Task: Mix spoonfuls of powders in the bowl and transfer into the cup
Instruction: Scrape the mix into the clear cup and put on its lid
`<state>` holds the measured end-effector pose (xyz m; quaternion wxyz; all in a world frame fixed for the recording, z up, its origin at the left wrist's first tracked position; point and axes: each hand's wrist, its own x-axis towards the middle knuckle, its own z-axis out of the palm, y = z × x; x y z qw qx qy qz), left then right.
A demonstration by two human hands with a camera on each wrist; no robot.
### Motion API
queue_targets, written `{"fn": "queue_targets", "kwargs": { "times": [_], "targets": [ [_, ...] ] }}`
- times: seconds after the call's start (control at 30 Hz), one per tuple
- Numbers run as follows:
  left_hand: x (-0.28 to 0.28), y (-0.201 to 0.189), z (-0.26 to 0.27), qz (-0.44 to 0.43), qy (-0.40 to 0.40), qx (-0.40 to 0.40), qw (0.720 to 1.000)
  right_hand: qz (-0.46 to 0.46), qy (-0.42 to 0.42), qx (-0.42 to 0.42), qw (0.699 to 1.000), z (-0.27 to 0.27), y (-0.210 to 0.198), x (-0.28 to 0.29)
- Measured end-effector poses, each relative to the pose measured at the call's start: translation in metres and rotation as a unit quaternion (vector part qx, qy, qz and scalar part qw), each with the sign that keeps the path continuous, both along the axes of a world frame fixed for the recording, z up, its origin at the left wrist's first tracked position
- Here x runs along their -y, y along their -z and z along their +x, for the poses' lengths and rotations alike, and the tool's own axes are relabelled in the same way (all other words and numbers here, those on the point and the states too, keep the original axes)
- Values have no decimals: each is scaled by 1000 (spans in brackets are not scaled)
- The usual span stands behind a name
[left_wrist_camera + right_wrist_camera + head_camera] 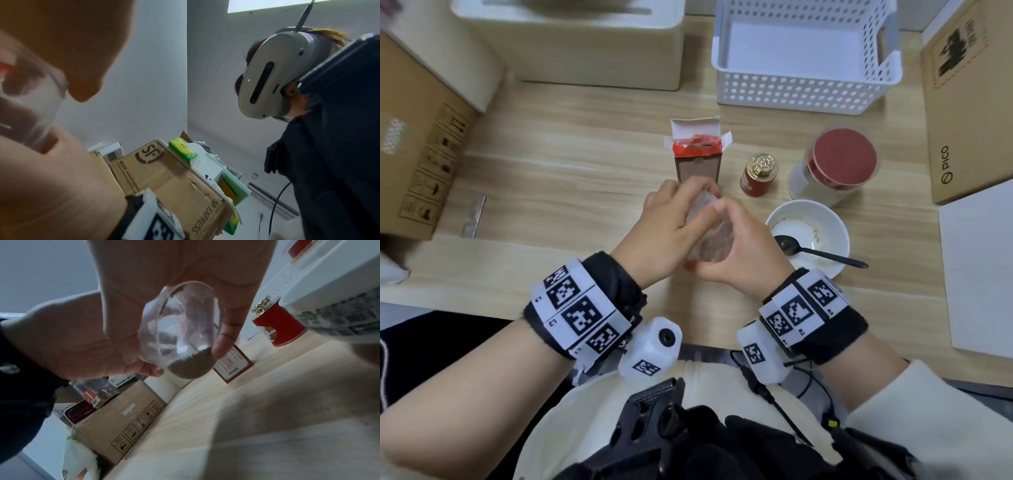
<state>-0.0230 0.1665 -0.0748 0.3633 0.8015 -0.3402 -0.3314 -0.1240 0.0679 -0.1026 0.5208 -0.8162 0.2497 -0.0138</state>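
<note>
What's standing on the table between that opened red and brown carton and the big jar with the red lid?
A small red tin with a gold ornate cap stands between the carton and the red-lidded jar, seen in the head view.

Wooden table [585,164] with bowl [825,219], basket [791,92], jars [758,178]

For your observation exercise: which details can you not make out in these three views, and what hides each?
- Head view: clear cup mostly wrapped by left hand and right hand.
- Left wrist view: cup blurred and cut by the frame edge.
- Right wrist view: box label too small to read.
</note>
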Motion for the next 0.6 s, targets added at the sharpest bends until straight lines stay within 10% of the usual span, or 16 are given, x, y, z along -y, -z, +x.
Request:
{"fn": "queue_targets", "kwargs": {
  "times": [0.43,0.6],
  "targets": [
    [26,-14,6,29,-75,-60,995,-129,-10,3,992,13,-6,2],
    [31,-18,3,34,-43,62,997,-107,-5,-18,994,12,-16,11]
  ]
}}
